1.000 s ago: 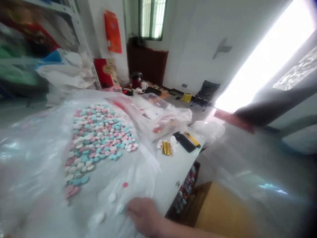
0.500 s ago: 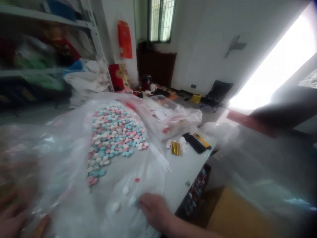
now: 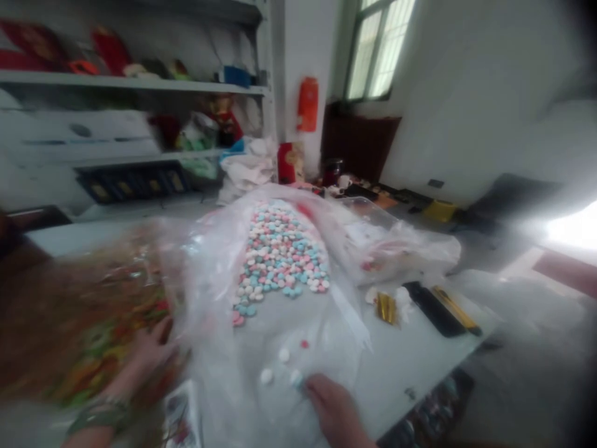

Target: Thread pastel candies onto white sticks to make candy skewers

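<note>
A clear plastic bag lies on the white table, with a large heap of pastel pink, blue and white round tablets or candies inside it. Several loose ones sit apart from the heap, close to my right hand, which rests on the plastic near the bag's lower edge. My left hand is blurred, with spread fingers at the bag's left side. It is next to a colourful patterned sheet or bag. A green band circles that wrist.
Behind the bag stand a clear plastic box and a crumpled bag. To the right lie gold packets, a black oblong item and a yellow-and-black tool. White shelves hold assorted goods behind.
The view has swung left and tilted up. My left hand has come into clearer view at the bag's left side, with the patterned item beside it. My right hand stays near the loose pieces.
</note>
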`<state>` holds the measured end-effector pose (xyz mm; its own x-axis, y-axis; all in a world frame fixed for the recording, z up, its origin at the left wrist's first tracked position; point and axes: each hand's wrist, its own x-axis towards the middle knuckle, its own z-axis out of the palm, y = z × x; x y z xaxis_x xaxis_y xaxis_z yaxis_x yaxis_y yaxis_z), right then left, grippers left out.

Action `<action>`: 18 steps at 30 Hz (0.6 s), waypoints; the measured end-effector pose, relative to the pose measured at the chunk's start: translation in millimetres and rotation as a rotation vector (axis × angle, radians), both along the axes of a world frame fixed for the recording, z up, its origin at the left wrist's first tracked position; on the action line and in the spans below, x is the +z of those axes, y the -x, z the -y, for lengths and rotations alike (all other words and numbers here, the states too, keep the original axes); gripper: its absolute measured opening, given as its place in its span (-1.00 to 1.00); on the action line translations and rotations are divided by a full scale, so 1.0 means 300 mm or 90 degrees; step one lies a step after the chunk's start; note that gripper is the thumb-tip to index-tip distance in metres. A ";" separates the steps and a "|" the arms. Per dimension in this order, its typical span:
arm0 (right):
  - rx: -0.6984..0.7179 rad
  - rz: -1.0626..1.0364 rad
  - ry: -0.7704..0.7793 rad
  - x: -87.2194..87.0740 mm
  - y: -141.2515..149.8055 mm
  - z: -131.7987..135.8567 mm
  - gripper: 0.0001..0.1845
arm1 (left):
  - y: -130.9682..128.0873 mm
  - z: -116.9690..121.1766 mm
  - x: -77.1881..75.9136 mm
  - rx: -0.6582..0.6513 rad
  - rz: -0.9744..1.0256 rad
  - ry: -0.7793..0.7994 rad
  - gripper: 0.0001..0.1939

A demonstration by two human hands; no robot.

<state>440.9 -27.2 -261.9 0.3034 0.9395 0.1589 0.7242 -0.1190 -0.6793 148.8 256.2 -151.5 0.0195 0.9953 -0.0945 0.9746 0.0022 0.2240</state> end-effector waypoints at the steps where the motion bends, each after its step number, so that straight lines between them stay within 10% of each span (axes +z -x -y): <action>1: 0.007 0.001 -0.007 -0.007 -0.002 0.001 -0.66 | 0.011 -0.002 -0.015 0.001 -0.015 0.003 -0.59; 12: 0.040 -0.008 -0.016 -0.108 -0.027 0.010 -0.72 | 0.036 0.052 -0.033 -0.095 -0.017 -0.001 -0.64; 18: 0.036 0.017 0.008 -0.039 -0.006 0.025 -0.69 | 0.005 0.066 -0.060 -0.025 0.047 -0.043 -0.78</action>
<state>442.7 -34.8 -273.6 0.2459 0.9570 0.1540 0.7473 -0.0860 -0.6589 147.4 236.4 -169.5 0.0626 0.9977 -0.0249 0.9544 -0.0525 0.2940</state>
